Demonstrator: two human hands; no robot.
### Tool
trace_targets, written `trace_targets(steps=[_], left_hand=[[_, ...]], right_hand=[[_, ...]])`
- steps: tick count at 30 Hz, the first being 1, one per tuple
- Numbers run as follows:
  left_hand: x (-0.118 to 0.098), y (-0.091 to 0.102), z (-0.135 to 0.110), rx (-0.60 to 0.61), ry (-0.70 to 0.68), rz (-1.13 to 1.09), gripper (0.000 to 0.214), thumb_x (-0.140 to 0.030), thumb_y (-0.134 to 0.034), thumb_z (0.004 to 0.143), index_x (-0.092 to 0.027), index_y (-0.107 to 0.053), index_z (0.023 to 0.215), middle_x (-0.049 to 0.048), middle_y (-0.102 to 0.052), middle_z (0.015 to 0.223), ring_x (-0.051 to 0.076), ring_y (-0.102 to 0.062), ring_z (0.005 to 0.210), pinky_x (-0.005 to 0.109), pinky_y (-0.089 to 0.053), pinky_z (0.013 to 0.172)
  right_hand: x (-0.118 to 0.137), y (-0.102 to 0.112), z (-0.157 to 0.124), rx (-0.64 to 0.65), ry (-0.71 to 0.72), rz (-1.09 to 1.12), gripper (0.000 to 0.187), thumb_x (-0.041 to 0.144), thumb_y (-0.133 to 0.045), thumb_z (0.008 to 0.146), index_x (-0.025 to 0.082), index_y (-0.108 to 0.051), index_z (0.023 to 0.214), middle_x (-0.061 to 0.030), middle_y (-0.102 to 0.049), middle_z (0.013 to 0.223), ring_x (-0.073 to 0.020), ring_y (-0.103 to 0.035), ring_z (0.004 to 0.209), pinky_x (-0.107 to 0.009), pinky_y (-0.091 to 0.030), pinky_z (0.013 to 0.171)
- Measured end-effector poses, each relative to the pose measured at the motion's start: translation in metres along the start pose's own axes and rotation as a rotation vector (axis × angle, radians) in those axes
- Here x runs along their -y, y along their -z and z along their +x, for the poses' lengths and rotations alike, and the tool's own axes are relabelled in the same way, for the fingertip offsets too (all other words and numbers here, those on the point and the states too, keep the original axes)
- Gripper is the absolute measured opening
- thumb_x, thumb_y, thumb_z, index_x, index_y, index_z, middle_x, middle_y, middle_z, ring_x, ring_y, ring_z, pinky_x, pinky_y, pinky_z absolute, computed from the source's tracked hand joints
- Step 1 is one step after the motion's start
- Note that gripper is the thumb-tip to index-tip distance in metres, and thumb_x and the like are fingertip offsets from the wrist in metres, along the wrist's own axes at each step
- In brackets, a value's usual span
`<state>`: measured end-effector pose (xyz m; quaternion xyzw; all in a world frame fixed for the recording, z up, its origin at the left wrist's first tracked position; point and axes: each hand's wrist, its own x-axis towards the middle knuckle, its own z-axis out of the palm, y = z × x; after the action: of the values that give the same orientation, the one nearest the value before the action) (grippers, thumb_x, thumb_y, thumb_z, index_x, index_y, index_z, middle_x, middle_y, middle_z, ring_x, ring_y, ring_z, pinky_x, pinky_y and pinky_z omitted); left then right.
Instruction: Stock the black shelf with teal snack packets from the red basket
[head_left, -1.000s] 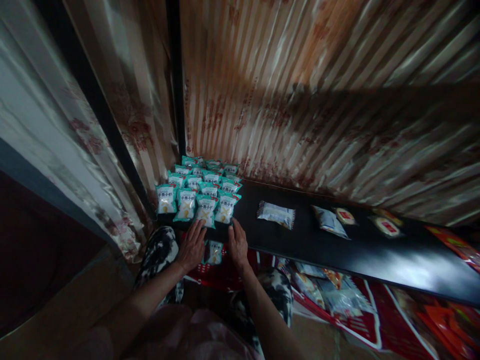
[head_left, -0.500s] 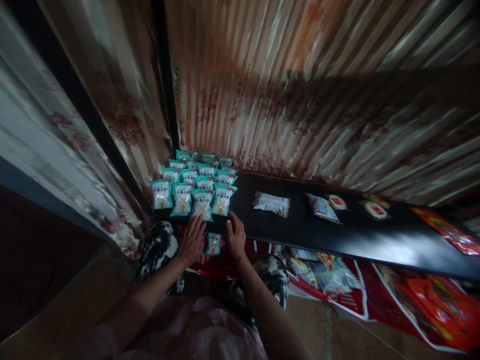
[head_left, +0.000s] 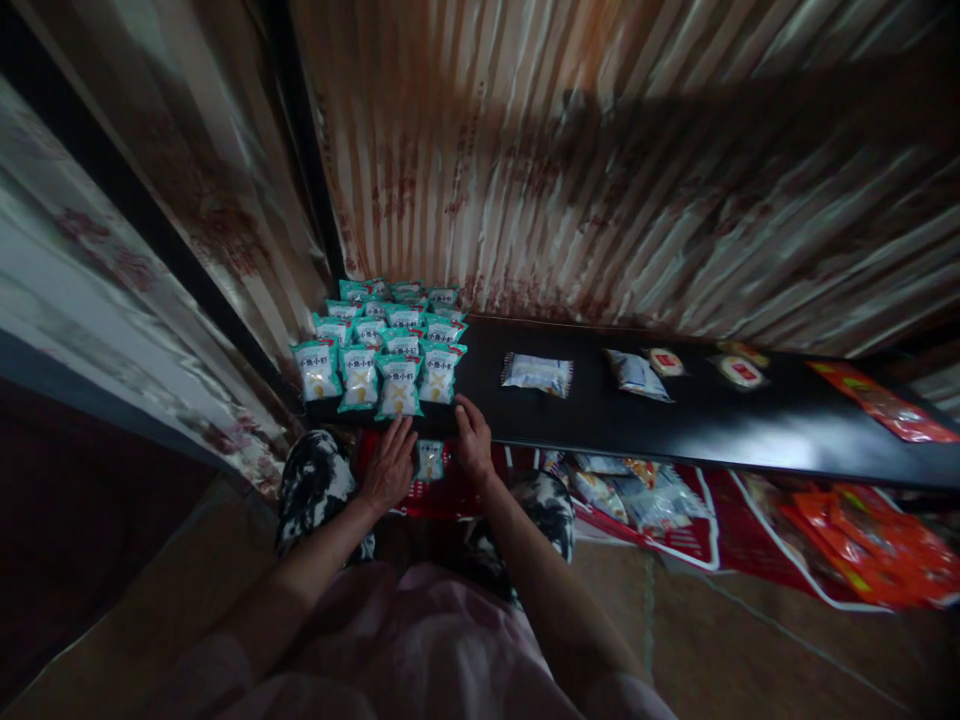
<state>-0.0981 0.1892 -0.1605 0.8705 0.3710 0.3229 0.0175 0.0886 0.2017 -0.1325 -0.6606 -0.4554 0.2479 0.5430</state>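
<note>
Teal-and-white snack packets [head_left: 360, 376] stand in several rows at the left end of a black shelf [head_left: 480, 385]. My left hand [head_left: 390, 465] lies at the shelf's front edge with its fingers stretched toward the lower edge of a front packet [head_left: 400, 388]; whether they touch it I cannot tell. My right hand [head_left: 472, 440] rests at the same edge, just below the rightmost front packet [head_left: 440, 373], thumb and fingers apart. Neither hand holds anything. Between them, lower down, one more teal packet [head_left: 430, 460] lies in a red basket [head_left: 450, 492].
Along the shelf to the right lie a white packet [head_left: 537, 374], another white packet [head_left: 637, 375], small round packs [head_left: 741, 372] and a red-orange packet [head_left: 885, 400]. Under the shelf, baskets hold clear packets [head_left: 660, 505] and orange bags [head_left: 877, 545]. A striped curtain [head_left: 525, 170] hangs behind.
The view has tilted slightly, so the shelf and packets sit higher in the picture. My hands stay at the shelf's front edge, and the packets keep their arrangement.
</note>
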Motion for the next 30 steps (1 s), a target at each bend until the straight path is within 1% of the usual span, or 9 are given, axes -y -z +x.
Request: trace_targets(steps=[4,7,10,12,16,20,22,27,30], left_hand=[[0.0,0.0,-0.012,0.107,0.004,-0.119,0.036,-0.005,-0.037,0.082,-0.008,-0.06,0.109,0.0139,-0.06,0.121,0.022,-0.043,0.126,0.039,-0.041,0.103],[0.003,-0.004,-0.022,0.291,0.107,-0.172,0.031,-0.006,-0.039,0.081,-0.012,-0.065,0.098,0.0109,-0.066,0.1,0.02,-0.056,0.104,0.035,-0.047,0.094],[0.005,-0.01,-0.033,0.489,0.249,-0.206,0.03,-0.005,-0.041,0.08,-0.016,-0.065,0.094,0.0073,-0.065,0.094,0.017,-0.059,0.095,0.031,-0.047,0.091],[0.006,-0.015,-0.04,0.567,0.338,-0.238,0.031,-0.005,-0.042,0.08,-0.018,-0.064,0.096,0.0055,-0.063,0.099,0.014,-0.059,0.097,0.028,-0.046,0.093],[0.007,-0.025,-0.046,0.614,0.506,-0.265,0.031,-0.004,-0.042,0.079,-0.016,-0.064,0.097,0.0063,-0.059,0.112,0.014,-0.056,0.108,0.026,-0.041,0.099],[0.007,-0.036,-0.045,0.634,0.589,-0.263,0.031,-0.004,-0.042,0.078,-0.016,-0.064,0.096,0.0078,-0.056,0.121,0.015,-0.05,0.117,0.027,-0.034,0.106],[0.006,-0.041,-0.044,0.647,0.631,-0.264,0.031,-0.003,-0.042,0.077,-0.015,-0.064,0.096,0.009,-0.056,0.12,0.015,-0.047,0.121,0.027,-0.031,0.107],[0.006,-0.052,-0.037,0.655,0.766,-0.252,0.031,0.0,-0.043,0.074,-0.013,-0.064,0.093,0.0105,-0.062,0.111,0.017,-0.048,0.12,0.028,-0.033,0.104],[0.01,-0.06,-0.028,0.676,0.887,-0.264,0.022,-0.002,-0.048,0.073,-0.012,-0.065,0.082,0.0095,-0.066,0.097,0.017,-0.06,0.099,0.026,-0.043,0.088]], right_hand=[[0.008,0.004,-0.005,-0.055,-0.108,0.235,0.044,0.048,-0.046,0.081,0.014,-0.069,0.097,-0.0091,-0.069,0.102,-0.0198,-0.06,0.096,-0.031,-0.045,0.086],[0.007,0.005,-0.014,-0.054,-0.143,0.307,0.041,0.048,-0.047,0.08,0.014,-0.07,0.082,-0.0084,-0.071,0.088,-0.0193,-0.061,0.085,-0.029,-0.047,0.075],[-0.003,0.003,-0.03,-0.004,-0.176,0.267,0.042,0.048,-0.046,0.08,0.013,-0.069,0.075,-0.0087,-0.07,0.081,-0.0192,-0.061,0.08,-0.028,-0.045,0.071],[-0.011,0.0,-0.041,0.078,-0.212,0.149,0.044,0.047,-0.042,0.082,0.013,-0.069,0.077,-0.0082,-0.07,0.08,-0.0187,-0.06,0.079,-0.027,-0.045,0.071],[-0.031,-0.006,-0.056,0.357,-0.325,-0.133,0.035,0.038,-0.042,0.082,0.016,-0.069,0.08,-0.0053,-0.07,0.082,-0.017,-0.06,0.081,-0.024,-0.043,0.072],[-0.053,-0.007,-0.067,0.555,-0.429,-0.301,0.022,0.027,-0.05,0.078,0.017,-0.068,0.069,-0.0049,-0.068,0.074,-0.017,-0.06,0.075,-0.024,-0.04,0.068],[-0.062,-0.005,-0.072,0.626,-0.461,-0.369,0.024,0.024,-0.048,0.079,0.017,-0.068,0.068,-0.0063,-0.068,0.075,-0.0172,-0.06,0.074,-0.024,-0.039,0.067],[-0.073,0.002,-0.074,0.716,-0.439,-0.471,0.029,0.028,-0.044,0.084,0.016,-0.07,0.083,-0.0054,-0.069,0.078,-0.0172,-0.062,0.079,-0.022,-0.041,0.065],[-0.076,0.002,-0.068,0.797,-0.346,-0.47,0.03,0.03,-0.043,0.087,0.017,-0.07,0.084,-0.0033,-0.069,0.075,-0.0176,-0.063,0.079,-0.023,-0.044,0.064]])
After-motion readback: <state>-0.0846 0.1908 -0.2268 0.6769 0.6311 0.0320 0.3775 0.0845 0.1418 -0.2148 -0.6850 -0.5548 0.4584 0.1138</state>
